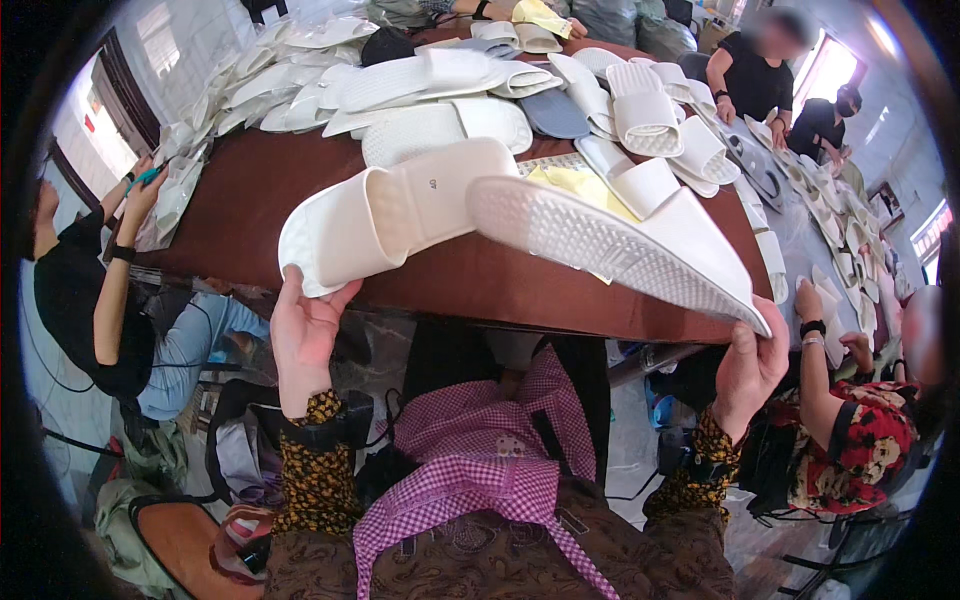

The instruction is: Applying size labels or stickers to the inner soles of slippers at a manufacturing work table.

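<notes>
A worker in a purple checked apron held a pair of slides up over the near edge of a brown-covered table. The left hand pinched the first white slide by the low corner of its strapped end, the digits parted little more than the sole's thickness, though how far the fingers reached behind could not be seen. The right hand gripped the second white slide by one tip, thumb against fingers, the ridged tread turned toward the worker.

The slides' far ends crossed at mid-table; whether they touched, I could not tell. Each hung from a single end, so a slackened pinch might well have let one swing down onto the cover or slip past the table's edge to the floor. Had the far ends met harder, one could have scuffed the other's pale surface. Behind them lay a heap of loose white slides, a grey slide and a sheet of yellow paper; a pair set down carelessly there risked being mixed up with near-identical neighbours or creasing the sheet.
</notes>
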`<action>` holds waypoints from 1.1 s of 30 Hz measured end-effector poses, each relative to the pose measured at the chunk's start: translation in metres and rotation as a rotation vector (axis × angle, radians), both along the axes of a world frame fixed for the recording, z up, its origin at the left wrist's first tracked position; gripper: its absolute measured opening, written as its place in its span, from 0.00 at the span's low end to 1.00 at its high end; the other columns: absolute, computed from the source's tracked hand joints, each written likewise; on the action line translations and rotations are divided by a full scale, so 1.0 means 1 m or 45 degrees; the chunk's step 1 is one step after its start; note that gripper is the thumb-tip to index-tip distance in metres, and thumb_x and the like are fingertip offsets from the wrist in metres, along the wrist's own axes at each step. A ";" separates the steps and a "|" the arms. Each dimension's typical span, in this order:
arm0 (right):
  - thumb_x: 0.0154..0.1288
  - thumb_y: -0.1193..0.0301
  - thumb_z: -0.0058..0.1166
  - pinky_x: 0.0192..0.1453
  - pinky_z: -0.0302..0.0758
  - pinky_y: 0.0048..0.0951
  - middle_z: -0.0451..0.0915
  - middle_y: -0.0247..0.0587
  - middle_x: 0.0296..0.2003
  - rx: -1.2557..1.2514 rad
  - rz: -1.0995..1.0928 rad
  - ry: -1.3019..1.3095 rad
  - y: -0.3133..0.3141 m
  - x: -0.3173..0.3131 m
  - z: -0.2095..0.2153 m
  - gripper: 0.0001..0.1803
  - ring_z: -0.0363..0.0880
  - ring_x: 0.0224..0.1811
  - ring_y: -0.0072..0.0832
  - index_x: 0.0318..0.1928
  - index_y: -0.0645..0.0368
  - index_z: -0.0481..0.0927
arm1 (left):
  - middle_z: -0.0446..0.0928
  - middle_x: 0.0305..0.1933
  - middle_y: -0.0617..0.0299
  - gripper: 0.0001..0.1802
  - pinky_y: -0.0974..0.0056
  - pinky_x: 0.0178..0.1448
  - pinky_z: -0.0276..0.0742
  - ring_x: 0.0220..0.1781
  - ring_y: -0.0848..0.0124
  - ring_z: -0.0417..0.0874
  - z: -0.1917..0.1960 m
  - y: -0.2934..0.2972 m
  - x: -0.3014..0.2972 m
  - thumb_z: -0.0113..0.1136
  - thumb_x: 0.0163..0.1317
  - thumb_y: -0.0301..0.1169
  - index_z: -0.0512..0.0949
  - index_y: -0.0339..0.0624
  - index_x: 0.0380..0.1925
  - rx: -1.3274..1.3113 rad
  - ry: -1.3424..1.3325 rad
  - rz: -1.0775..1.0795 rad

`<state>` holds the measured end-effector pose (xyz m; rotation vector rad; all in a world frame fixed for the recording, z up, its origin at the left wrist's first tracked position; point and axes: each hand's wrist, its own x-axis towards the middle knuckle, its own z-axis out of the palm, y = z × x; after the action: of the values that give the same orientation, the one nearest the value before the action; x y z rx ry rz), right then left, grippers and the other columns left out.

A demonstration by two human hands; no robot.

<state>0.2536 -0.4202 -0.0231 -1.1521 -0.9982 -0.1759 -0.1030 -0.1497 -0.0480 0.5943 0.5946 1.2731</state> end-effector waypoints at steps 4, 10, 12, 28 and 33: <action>0.65 0.72 0.55 0.56 0.71 0.36 0.80 0.56 0.43 -0.037 -0.199 -0.334 -0.001 -0.014 0.011 0.11 0.79 0.47 0.41 0.41 0.70 0.78 | 0.66 0.64 0.48 0.23 0.38 0.63 0.70 0.64 0.51 0.70 -0.001 -0.008 0.008 0.40 0.73 0.36 0.59 0.35 0.63 -0.072 -0.099 0.035; 0.53 0.75 0.56 0.58 0.72 0.49 0.80 0.45 0.43 -0.263 -0.031 -1.127 0.016 -0.034 0.016 0.10 0.78 0.49 0.43 0.38 0.57 0.80 | 0.63 0.66 0.49 0.23 0.37 0.65 0.68 0.66 0.49 0.67 0.003 -0.019 0.016 0.38 0.73 0.34 0.57 0.36 0.65 -0.128 -0.135 0.002; 0.52 0.75 0.57 0.59 0.72 0.46 0.80 0.41 0.46 -0.329 0.011 -1.277 0.025 -0.042 0.004 0.12 0.78 0.51 0.40 0.40 0.52 0.81 | 0.64 0.66 0.49 0.23 0.37 0.65 0.69 0.66 0.49 0.67 0.002 -0.022 0.018 0.37 0.73 0.33 0.57 0.36 0.64 -0.143 -0.130 0.011; 0.52 0.72 0.56 0.59 0.67 0.37 0.77 0.35 0.51 -0.560 0.187 -1.279 0.016 -0.067 -0.039 0.19 0.74 0.56 0.32 0.47 0.45 0.81 | 0.69 0.62 0.48 0.25 0.44 0.58 0.77 0.61 0.52 0.74 -0.001 -0.042 0.005 0.44 0.63 0.24 0.61 0.32 0.62 -0.012 0.223 -0.062; 0.52 0.70 0.56 0.56 0.68 0.36 0.77 0.37 0.51 -0.433 0.245 -1.233 0.032 -0.084 -0.035 0.18 0.75 0.53 0.31 0.47 0.48 0.81 | 0.69 0.61 0.48 0.26 0.46 0.55 0.79 0.59 0.52 0.75 0.001 -0.050 0.002 0.44 0.60 0.22 0.61 0.32 0.61 0.088 0.314 -0.086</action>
<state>0.1695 -0.3885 -0.0581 -1.2775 -2.0457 -0.4444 -0.1005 -0.1998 -0.0471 0.8299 0.7295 1.1689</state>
